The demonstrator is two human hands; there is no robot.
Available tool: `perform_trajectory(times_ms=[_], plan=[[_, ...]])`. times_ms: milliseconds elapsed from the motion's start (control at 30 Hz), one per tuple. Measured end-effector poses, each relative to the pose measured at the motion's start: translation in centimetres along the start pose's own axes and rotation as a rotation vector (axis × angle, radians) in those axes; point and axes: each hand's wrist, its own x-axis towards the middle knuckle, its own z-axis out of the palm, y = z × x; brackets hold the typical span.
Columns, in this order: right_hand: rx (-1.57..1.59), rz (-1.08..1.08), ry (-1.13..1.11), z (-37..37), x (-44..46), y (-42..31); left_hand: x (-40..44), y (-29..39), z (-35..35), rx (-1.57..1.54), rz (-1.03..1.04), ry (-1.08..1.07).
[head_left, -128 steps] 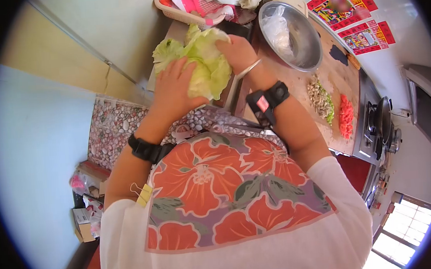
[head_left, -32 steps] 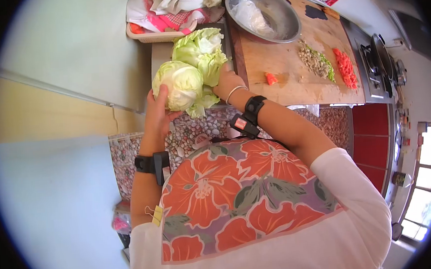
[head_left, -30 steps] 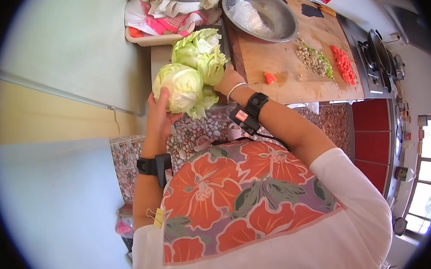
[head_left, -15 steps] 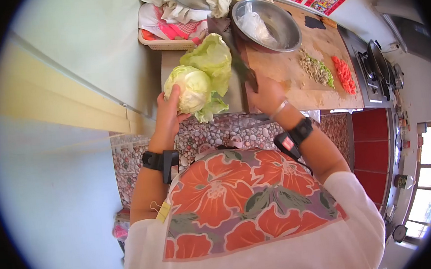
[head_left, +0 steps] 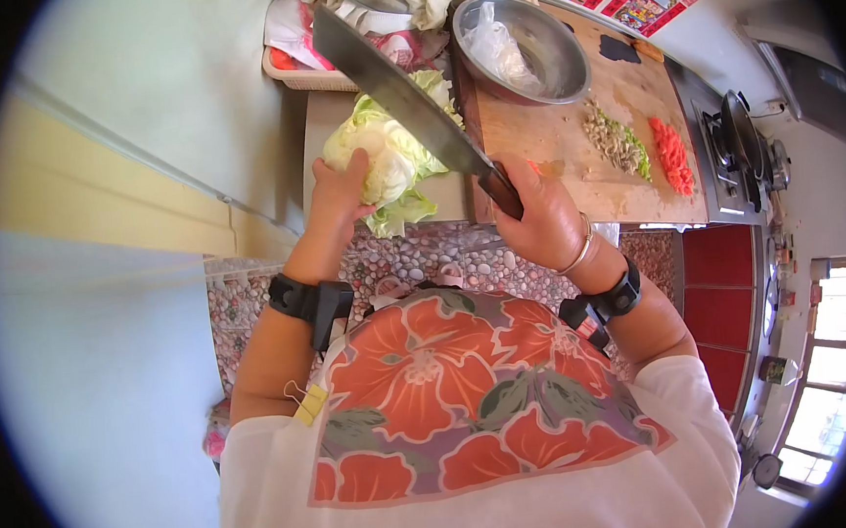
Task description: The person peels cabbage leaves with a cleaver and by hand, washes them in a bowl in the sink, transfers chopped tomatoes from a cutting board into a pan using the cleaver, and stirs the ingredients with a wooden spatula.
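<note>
My left hand (head_left: 339, 191) is wrapped round the near left side of a pale green cabbage (head_left: 389, 165) at the counter's edge. Loose outer leaves (head_left: 405, 211) lie under and beside it. My right hand (head_left: 543, 212) grips the dark handle of a large kitchen knife (head_left: 396, 94). Its long, broad blade is raised and slants up to the left, passing in front of the leaves behind the cabbage. From this angle I cannot tell whether the blade touches them.
On the wooden cutting board (head_left: 532, 139) lie chopped pale-green pieces (head_left: 617, 140) and chopped red pieces (head_left: 671, 155). A metal bowl (head_left: 565, 53) holding a plastic bag stands behind. A basket (head_left: 307, 76) with cloths is at the back left, a stove (head_left: 721, 170) at right.
My right hand has lifted the knife from beside the board, and its blade now points up-left over the leaves. My left hand still holds the cabbage; the big leaf is now partly hidden.
</note>
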Motion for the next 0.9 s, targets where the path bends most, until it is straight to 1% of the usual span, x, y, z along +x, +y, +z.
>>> perform_trajectory(times_ms=[33, 133, 233, 333, 433, 533, 633, 733, 833, 867, 900], plan=[[0.015, -0.005, 0.010, -0.1, 0.1, -0.3, -0.2, 0.1, -0.1, -0.004, -0.003, 0.007], [-0.117, 0.057, -0.122, 0.3, 0.3, 0.3, -0.4, 0.1, 0.0, -0.005, 0.007, -0.010], [-0.116, 0.032, -0.218, 2.0, 0.3, 2.3, -0.2, -0.1, 0.3, 0.052, 0.023, 0.017], [-0.059, 0.067, -0.178, 0.7, 0.4, 2.1, 0.2, -0.4, -0.4, 0.047, 0.021, -0.005], [0.113, 0.045, 0.017, -0.7, 0.6, 0.8, -0.7, -0.6, -1.7, -0.087, 0.040, -0.121], [-0.101, 0.059, 0.047, -0.7, 1.2, 2.6, -1.4, -2.3, -4.0, -0.204, 0.105, -0.205], [-0.231, -0.086, 0.038, 1.2, 2.0, 6.0, -1.8, -3.5, -5.2, -0.277, 0.109, -0.265], [-0.577, 0.032, -0.225, 2.9, 4.7, 7.1, -2.4, -3.1, -5.2, -0.264, 0.018, -0.212], [-0.655, -0.006, -0.266, 4.0, 8.3, 6.7, -2.2, -2.6, -5.0, -0.319, -0.038, -0.205], [-0.634, -0.104, -0.201, 4.6, 9.5, 7.4, -2.1, -2.7, -4.8, -0.307, -0.034, -0.170], [-0.642, -0.133, -0.177, 5.3, 10.8, 7.8, -2.1, -2.6, -4.5, -0.278, -0.040, -0.129]])
